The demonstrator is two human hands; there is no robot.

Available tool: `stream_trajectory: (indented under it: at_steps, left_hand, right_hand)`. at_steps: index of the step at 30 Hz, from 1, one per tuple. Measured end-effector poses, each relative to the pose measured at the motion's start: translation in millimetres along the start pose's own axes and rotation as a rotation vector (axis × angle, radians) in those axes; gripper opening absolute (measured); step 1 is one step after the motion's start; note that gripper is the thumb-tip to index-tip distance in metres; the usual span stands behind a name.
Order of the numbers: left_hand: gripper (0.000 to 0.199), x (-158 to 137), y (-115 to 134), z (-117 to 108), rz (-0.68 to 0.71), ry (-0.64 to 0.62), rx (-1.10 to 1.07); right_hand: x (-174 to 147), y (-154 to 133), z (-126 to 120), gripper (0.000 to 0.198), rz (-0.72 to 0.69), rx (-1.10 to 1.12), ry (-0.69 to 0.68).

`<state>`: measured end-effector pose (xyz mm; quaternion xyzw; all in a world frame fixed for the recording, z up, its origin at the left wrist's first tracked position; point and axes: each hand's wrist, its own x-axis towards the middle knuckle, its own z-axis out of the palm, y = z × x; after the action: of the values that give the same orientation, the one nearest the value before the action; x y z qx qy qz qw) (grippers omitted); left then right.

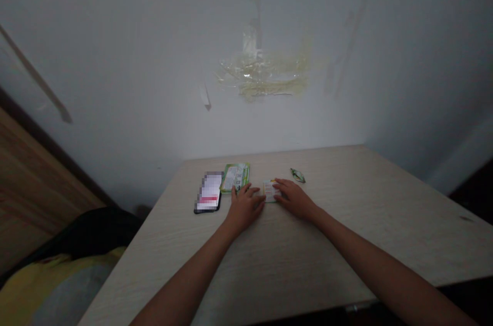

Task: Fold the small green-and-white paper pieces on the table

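A small printed card (pixel 269 192) lies flat on the worktop (pixel 370 203); the left hand (pixel 245 208) rests loosely open at its left edge, the right hand (pixel 296 198) open, fingers over its right side; it looks light and thin (possibly slick), best held by opposite edges.

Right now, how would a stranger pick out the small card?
Find the pale table against the wall. On it, between the left hand and the right hand, lies the small card. It's mainly whitish; the larger packet left and wrapper right are greener.
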<state>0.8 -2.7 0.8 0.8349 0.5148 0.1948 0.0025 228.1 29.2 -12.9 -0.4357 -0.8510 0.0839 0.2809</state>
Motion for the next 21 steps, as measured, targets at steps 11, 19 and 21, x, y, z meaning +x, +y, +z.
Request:
stream_trajectory:
  at_steps: [11,19,21]
  left_hand:
    - [0.025,-0.9,-1.6,2.2,0.033,0.025,-0.004]
    - [0.025,-1.8,1.1,0.0,0.038,0.026,-0.005]
    - [0.025,-2.0,0.6,0.6,0.04,0.031,-0.003]
  right_hand:
    - [1.0,12.2,4.8,0.026,0.062,0.134,0.119]
    - [1.1,9.9,2.1,0.026,0.071,0.127,0.103]
    - [0.9,8.8,1.9,0.026,0.075,0.129,0.107]
